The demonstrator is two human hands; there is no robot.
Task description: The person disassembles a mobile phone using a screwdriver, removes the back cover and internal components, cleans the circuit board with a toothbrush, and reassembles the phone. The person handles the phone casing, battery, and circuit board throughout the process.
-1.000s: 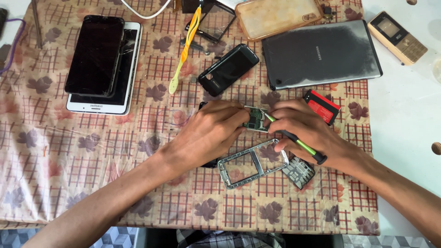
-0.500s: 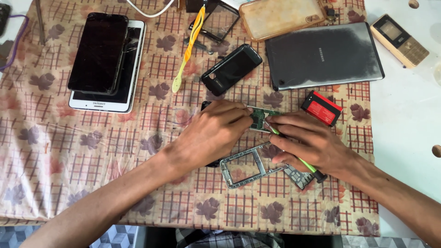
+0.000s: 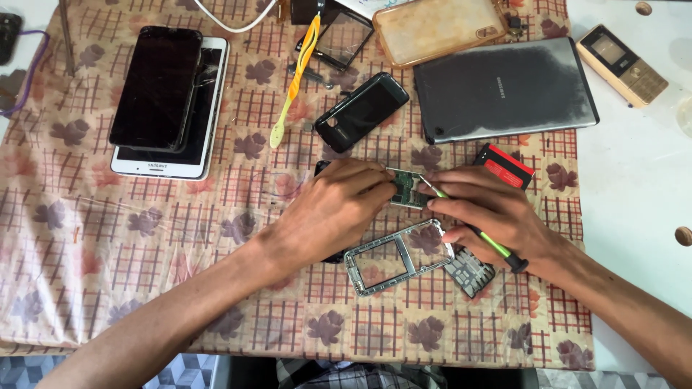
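Note:
My left hand presses down on a small green circuit board of a taken-apart phone, fingers on its left end. My right hand grips a thin green-and-black screwdriver, its metal tip touching the board's right edge. A grey metal phone frame lies just below the hands. A dark keypad piece rests to its right, partly under my right wrist. A black part shows under my left palm, mostly hidden.
On the patterned cloth: a red-and-black battery, a grey tablet, a black phone, a yellow-handled brush, a black phone stacked on a white one, a clear amber case. A gold keypad phone lies on the white table.
The screwdriver tip has slid a little left along the board and my right hand has shifted slightly. My left hand keeps holding the board in place.

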